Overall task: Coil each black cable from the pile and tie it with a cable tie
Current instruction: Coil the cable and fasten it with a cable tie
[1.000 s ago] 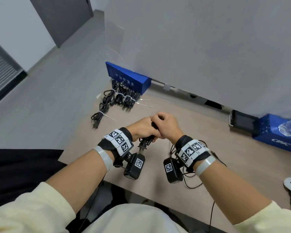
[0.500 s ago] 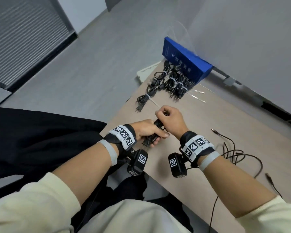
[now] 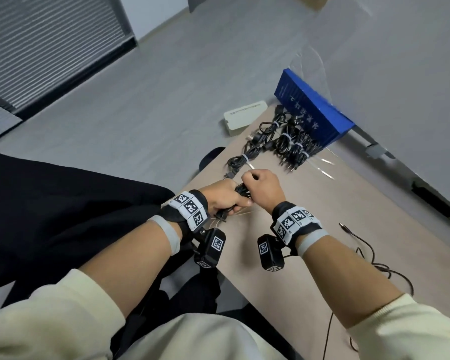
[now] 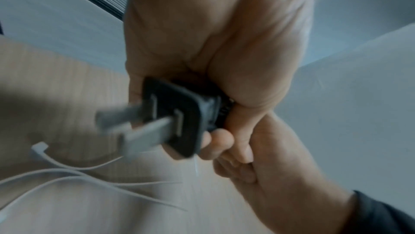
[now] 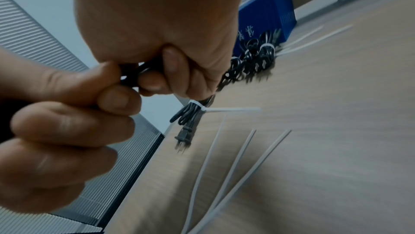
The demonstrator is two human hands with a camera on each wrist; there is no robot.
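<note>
While the camera has swung left since a second ago, so a lot more floor and the ribbed shutter show up now, both hands are still locked together over the near edge of the desk [image 3: 335, 203].

Starting on the left: the left hand [image 3: 222, 196] has its grip clamped around the coiled black cable [image 3: 242, 190], fingers curled tight. The two-prong plug [image 4: 170, 118] pokes out below the fist in the left wrist view, blurry but clear enough. Under it a few loose white cable ties [image 4: 67, 175] lie on the desk.

Moving right, the right hand [image 3: 261, 187] is touching the left one, its grip also closed on the same cable bundle, fingertips [image 5: 152, 79] pinching the black loops from the other side. A second ago the hands were more centred over the desk, now they sit nearer its left corner. Can't tell if a tie is already around this coil.

Just beyond the hands there's one tied cable [image 3: 240, 159] with its white tie tail sticking out, and further back the row of finished bundles [image 3: 289, 141] leaning against the blue box [image 3: 312, 110]. A white flat thing [image 3: 244, 116] that wasn't visible a second ago now shows at the desk's far corner.

Far right, thin untied cable [image 3: 369, 253] trails across the desk.
</note>
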